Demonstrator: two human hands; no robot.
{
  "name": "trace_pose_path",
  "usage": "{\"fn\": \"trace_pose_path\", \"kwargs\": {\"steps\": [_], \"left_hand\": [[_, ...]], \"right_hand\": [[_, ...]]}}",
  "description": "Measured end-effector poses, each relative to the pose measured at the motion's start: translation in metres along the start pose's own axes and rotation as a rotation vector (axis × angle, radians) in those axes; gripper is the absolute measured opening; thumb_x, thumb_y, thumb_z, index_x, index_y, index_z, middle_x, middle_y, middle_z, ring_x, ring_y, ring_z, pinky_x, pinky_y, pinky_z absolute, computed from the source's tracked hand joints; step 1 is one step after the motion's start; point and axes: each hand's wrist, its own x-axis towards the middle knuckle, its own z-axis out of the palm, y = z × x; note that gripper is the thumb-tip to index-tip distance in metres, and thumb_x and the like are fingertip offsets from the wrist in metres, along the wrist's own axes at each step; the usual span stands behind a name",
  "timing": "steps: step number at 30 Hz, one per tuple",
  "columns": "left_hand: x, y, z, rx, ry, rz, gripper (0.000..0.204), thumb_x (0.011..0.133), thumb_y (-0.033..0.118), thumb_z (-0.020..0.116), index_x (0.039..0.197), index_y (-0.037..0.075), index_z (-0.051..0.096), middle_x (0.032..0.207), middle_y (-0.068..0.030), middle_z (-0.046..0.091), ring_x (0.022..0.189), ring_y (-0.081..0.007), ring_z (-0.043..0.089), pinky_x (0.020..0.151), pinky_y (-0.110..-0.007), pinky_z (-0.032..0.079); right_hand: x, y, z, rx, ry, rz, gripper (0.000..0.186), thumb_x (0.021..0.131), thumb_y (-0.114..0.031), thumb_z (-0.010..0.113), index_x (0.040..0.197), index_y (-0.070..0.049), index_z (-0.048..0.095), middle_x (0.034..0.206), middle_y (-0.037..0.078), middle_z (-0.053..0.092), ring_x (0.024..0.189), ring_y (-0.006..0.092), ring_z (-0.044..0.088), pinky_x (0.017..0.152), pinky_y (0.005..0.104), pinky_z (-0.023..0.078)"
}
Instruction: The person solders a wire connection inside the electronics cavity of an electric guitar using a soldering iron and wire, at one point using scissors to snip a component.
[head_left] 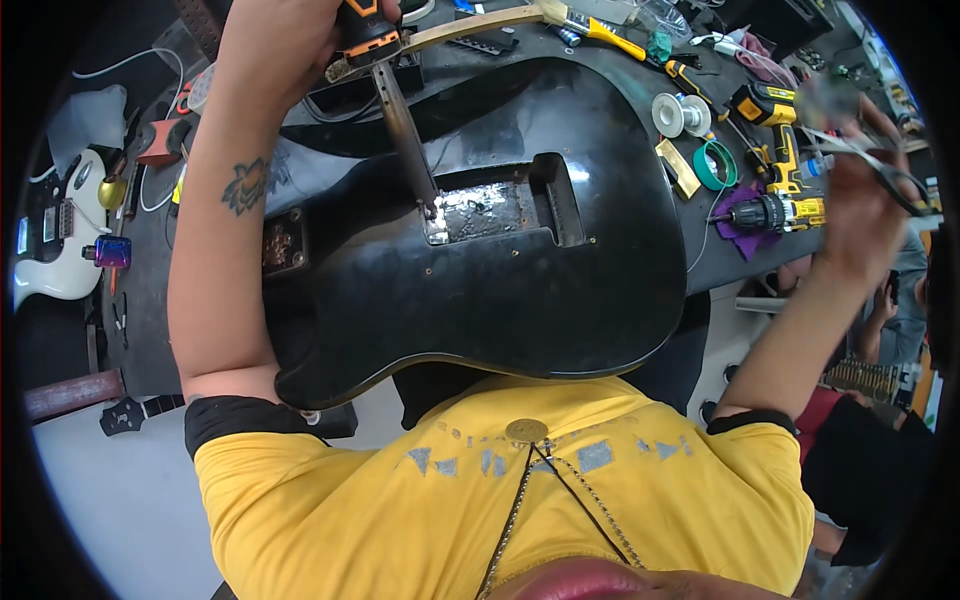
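A black electric guitar body lies across my lap and the table edge, its back cavity lined with shiny foil. My left hand, at the top, is closed round the orange and black handle of a large soldering iron. Its long metal barrel slants down, and the tip meets the foil at the cavity's left end. Raised at the right, my right hand is smeared by motion. It grips what looks like a pair of scissors, with a dark loop beside the hand and thin metal blades pointing left.
A solder spool, a green tape roll, a yellow cordless drill and a brush lie on the dark table's right and far side. At left are a white guitar body and cables. Other people are at the far right.
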Motion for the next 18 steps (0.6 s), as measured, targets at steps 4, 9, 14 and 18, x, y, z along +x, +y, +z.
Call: {"fn": "trace_pose_path", "kwargs": {"steps": [4,9,14,18], "left_hand": [[0.000,0.001,-0.007,0.014,-0.015,-0.033,0.013,0.099,0.015,0.063,0.094,0.004,0.057,0.068,-0.0030,0.063,0.053,-0.0101,0.061,0.048,-0.021,0.048],[0.003,0.001,-0.002,0.015,0.004,-0.028,0.012,0.099,0.014,0.063,0.094,0.005,0.058,0.067,-0.0028,0.062,0.053,-0.0097,0.059,0.049,-0.021,0.048],[0.002,0.002,-0.004,0.006,-0.005,-0.052,0.012,0.099,0.014,0.063,0.094,0.005,0.058,0.067,-0.0028,0.063,0.053,-0.0094,0.058,0.049,-0.021,0.047],[0.002,0.000,-0.003,0.012,-0.011,-0.055,0.012,0.099,0.014,0.063,0.094,0.005,0.059,0.067,-0.0031,0.063,0.053,-0.0096,0.059,0.049,-0.021,0.047]], "right_hand": [[-0.014,0.050,0.131,-0.087,-0.360,0.229,0.056,0.096,-0.032,0.067,0.130,0.010,0.058,0.132,0.023,0.063,0.103,0.0247,0.072,0.085,0.0370,0.063],[-0.035,0.086,0.172,0.198,-0.500,0.580,0.037,0.089,-0.011,0.082,0.120,0.001,0.066,0.102,0.007,0.073,0.098,0.0138,0.072,0.089,0.0305,0.058],[-0.054,0.092,0.177,0.196,-0.517,0.667,0.045,0.083,-0.011,0.087,0.121,0.000,0.066,0.101,0.006,0.073,0.094,0.0123,0.071,0.088,0.0266,0.056],[-0.065,0.076,0.183,0.184,-0.384,0.739,0.047,0.086,-0.010,0.084,0.127,0.002,0.064,0.099,0.005,0.072,0.092,0.0106,0.068,0.085,0.0235,0.054]]}}
